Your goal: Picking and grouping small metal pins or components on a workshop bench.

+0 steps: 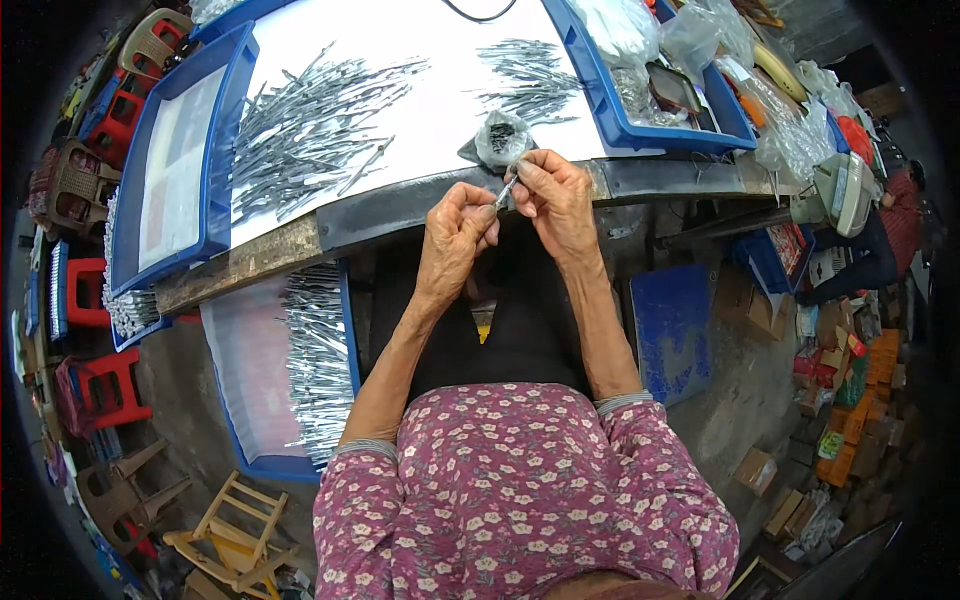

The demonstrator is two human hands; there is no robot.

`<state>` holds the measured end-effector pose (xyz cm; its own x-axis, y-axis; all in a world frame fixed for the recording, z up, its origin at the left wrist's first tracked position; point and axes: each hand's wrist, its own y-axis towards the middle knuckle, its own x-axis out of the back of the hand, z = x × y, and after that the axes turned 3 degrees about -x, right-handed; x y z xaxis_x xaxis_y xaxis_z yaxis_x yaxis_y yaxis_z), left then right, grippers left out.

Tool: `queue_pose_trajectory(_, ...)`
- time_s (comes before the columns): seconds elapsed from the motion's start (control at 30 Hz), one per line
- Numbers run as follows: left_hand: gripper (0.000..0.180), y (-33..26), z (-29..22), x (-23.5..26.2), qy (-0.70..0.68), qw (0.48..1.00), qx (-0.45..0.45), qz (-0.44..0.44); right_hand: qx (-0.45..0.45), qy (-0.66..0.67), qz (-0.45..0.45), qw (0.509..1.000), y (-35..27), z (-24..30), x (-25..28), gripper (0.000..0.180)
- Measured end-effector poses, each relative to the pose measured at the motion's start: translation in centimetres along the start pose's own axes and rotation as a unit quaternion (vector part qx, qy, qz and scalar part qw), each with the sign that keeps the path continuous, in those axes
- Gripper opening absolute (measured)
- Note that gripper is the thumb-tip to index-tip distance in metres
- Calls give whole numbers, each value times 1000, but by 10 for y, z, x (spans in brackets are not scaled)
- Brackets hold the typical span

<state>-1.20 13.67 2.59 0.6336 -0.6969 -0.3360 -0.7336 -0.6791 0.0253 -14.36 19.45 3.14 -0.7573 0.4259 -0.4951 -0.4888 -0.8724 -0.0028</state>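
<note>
Over the table's front edge, my left hand [458, 238] and my right hand [560, 205] meet with their fingers pinched together. Between them is a short, thin silvery metal piece [506, 191], gripped from both sides; its exact kind is too small to make out. Just beyond my fingers stands a small container lined with clear plastic [489, 153], holding small dark parts [502, 133]. A wide pile of thin grey metal strips [310, 135] spreads over the white tabletop to the left. Farther off, a smaller pile of similar strips [530, 75] lies to the right.
Blue trays flank the work area, one at the left [222, 165] and one at the right [625, 130] with plastic bags. Below the table, another blue tray [270, 466] carries many silvery strips [318, 365]. Red stools [112, 385], a wooden folding stool [240, 530] and boxes [755, 470] stand around.
</note>
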Motion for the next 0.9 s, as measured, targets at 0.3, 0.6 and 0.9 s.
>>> queue_pose_trajectory(0.3, 14, 1, 5, 3, 20, 1000, 12, 4, 27, -104, -21, 994, -7, -4, -4, 10)
queue_pose_trajectory(0.6, 13, 2, -5, 8, 65, 997, -34, -26, -20, -153, 23, 988, 11, 13, -2, 10)
queue_pose_trajectory(0.9, 13, 9, -22, 51, 296, 927, -146, -176, 205, -641, -43, 738, 63, -4, 3, 12)
